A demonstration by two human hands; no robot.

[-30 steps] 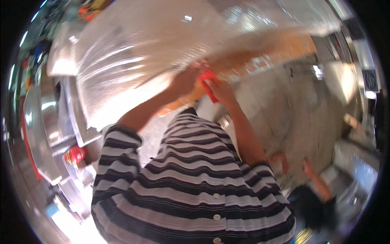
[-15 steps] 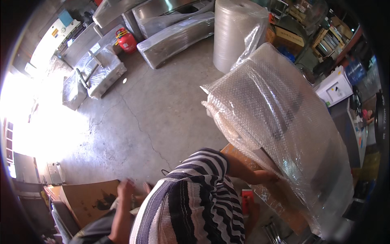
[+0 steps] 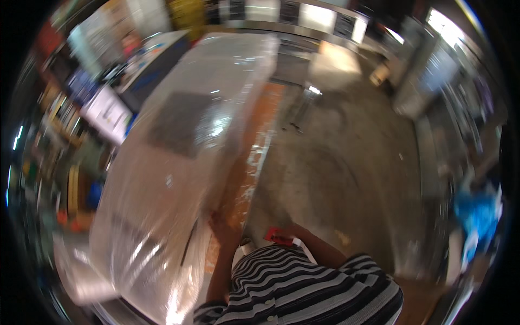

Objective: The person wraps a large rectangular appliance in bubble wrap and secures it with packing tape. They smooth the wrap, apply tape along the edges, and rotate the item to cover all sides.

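A long, bulky item in clear bubble wrap (image 3: 179,168) lies on an orange-brown board (image 3: 259,130) whose scuffed edge shows on the right. My left hand (image 3: 225,230) rests against the wrap's near right side, fingers stretched out and somewhat blurred. Dark patches show through the film, but what is inside cannot be made out. Close in front of my striped shirt, my right hand (image 3: 290,232) is closed around a red tape dispenser (image 3: 275,234), apart from the wrapped item. My arm and motion blur partly hide the dispenser.
Concrete floor (image 3: 330,179) stretches to the right of the board. A dark-topped table (image 3: 157,62) and a white water dispenser (image 3: 106,114) stand beyond the wrap on the left. Wrapped metal units (image 3: 425,76) and a blue bag (image 3: 474,216) line the right side.
My view has swung round, so the wrapped item now lies at my left instead of my right. My left hand stays at its side; the red dispenser remains in my right hand.
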